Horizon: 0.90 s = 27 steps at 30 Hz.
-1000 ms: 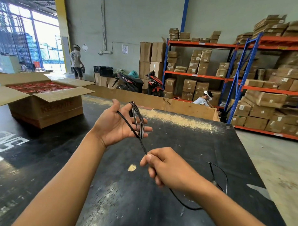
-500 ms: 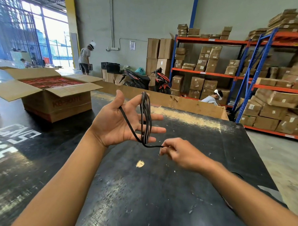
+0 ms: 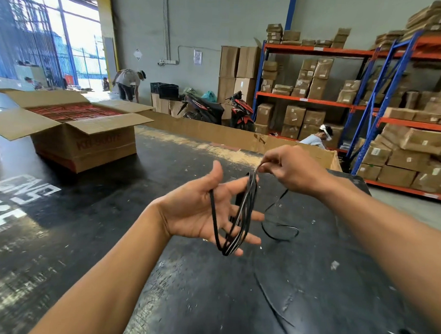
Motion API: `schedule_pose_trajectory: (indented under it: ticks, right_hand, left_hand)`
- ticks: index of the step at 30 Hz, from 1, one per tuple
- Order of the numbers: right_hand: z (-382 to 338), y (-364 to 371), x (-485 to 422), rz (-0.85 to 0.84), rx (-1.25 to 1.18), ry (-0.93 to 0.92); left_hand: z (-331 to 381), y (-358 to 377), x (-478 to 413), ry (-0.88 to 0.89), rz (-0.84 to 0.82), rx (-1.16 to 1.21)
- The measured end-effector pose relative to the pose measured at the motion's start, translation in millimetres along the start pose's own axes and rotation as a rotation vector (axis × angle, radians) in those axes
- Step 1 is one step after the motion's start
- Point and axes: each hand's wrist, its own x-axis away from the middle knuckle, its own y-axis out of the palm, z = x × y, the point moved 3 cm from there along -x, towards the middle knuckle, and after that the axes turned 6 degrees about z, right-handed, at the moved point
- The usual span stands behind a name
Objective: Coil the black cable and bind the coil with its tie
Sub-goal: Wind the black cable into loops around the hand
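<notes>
My left hand is held palm up over the black table, fingers spread and straight. Several loops of the thin black cable hang around those fingers, from near the thumb down past the little finger. My right hand is above and to the right, pinching the cable at the top of the loops. From there a loose length of the cable drops to the table and curls to the right of my left hand. No tie shows.
An open cardboard box full of red packs stands at the table's far left. A cardboard sheet lines the far edge. Shelving with boxes fills the right; people and scooters are beyond.
My right hand has swung from below the coil up to its top, laying another turn over my left fingers. The camera view has shifted a little to the left.
</notes>
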Motion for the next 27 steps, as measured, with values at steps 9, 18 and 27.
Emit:
schedule_pose_trajectory:
  ticks: [9, 18, 27]
  right_hand:
    - [-15, -19, 9, 0.098, 0.094, 0.002]
    - [-42, -19, 42, 0.048, -0.157, 0.172]
    - [-61, 16, 93, -0.156, -0.672, 0.433]
  left_hand:
    - [-14, -17, -21, -0.093, 0.137, -0.007]
    - [-3, -41, -38, 0.034, 0.354, 0.063]
    - [39, -45, -35, 0.202, 0.357, 0.138]
